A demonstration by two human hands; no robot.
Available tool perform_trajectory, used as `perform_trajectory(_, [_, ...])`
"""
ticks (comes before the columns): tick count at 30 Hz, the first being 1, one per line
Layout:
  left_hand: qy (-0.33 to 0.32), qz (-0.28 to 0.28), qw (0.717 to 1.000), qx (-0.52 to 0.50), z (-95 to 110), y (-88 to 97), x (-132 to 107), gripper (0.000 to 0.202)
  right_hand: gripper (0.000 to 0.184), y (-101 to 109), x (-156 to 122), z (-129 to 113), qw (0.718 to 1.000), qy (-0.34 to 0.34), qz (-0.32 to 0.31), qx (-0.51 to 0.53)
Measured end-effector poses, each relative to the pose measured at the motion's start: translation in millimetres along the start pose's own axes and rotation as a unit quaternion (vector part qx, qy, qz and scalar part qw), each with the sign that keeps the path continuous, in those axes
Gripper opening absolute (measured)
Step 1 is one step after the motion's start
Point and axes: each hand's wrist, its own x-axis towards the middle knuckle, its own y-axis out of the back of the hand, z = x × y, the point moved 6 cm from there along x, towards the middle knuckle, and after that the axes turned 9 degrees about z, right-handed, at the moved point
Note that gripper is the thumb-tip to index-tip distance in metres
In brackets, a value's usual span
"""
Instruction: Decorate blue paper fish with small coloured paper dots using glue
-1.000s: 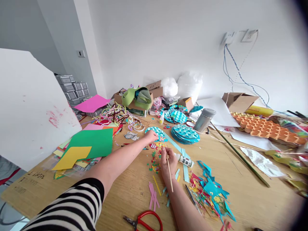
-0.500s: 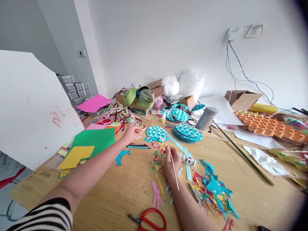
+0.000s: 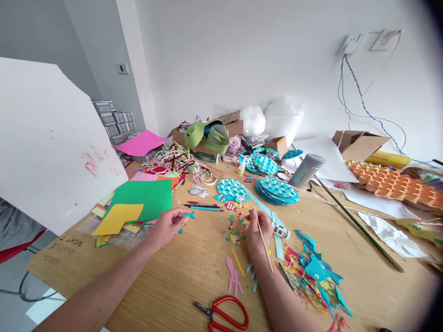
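My left hand (image 3: pixel 172 224) is closed at the blue paper cutout (image 3: pixel 189 215), fingertips on it; the forked end sticks out past them, the rest mostly hidden. I cannot tell whether it is lifted off the table. A thin wooden stick (image 3: pixel 265 244) slants through the fingers of my right hand (image 3: pixel 259 230), its lower end over my wrist. Small coloured paper bits (image 3: pixel 236 229) lie just left of that hand, and a small white bottle (image 3: pixel 280 230) lies beyond it. Ahead is a turquoise scalloped paper piece (image 3: pixel 231 189) with small dotted fish shapes at its lower edge.
Red-handled scissors (image 3: pixel 228 313) lie at the front edge. Green paper (image 3: pixel 145 199) and other sheets are on the left. A stack of turquoise discs (image 3: pixel 277 191) stands by a grey tumbler (image 3: pixel 308 169). Blue paper scraps (image 3: pixel 316 269), a green rod (image 3: pixel 360 226) and orange egg trays (image 3: pixel 394 180) fill the right.
My left hand has drawn back toward me from the white cords to the blue cutout. A white paper cutout behind it has come into view. My right hand keeps the stick; the view has shifted slightly.
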Motion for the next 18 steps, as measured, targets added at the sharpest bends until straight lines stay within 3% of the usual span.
perform_trajectory(6, [-0.01,-0.009,1.0,0.0,0.5,-15.7,-9.0,0.04,0.042,0.2,0.3,-4.6,1.0,0.007,0.004,0.003])
perform_trajectory(11, [-0.024,-0.014,1.0,0.008,-7.1,-28.8,-18.7,0.03,0.036,6.7,7.6,-16.9,0.997,0.001,0.053,0.054])
perform_trajectory(18, [-0.04,0.023,0.999,-0.006,-8.6,-22.7,-18.0,0.03,0.033,23.1,21.5,-65.9,0.986,0.027,0.112,0.124])
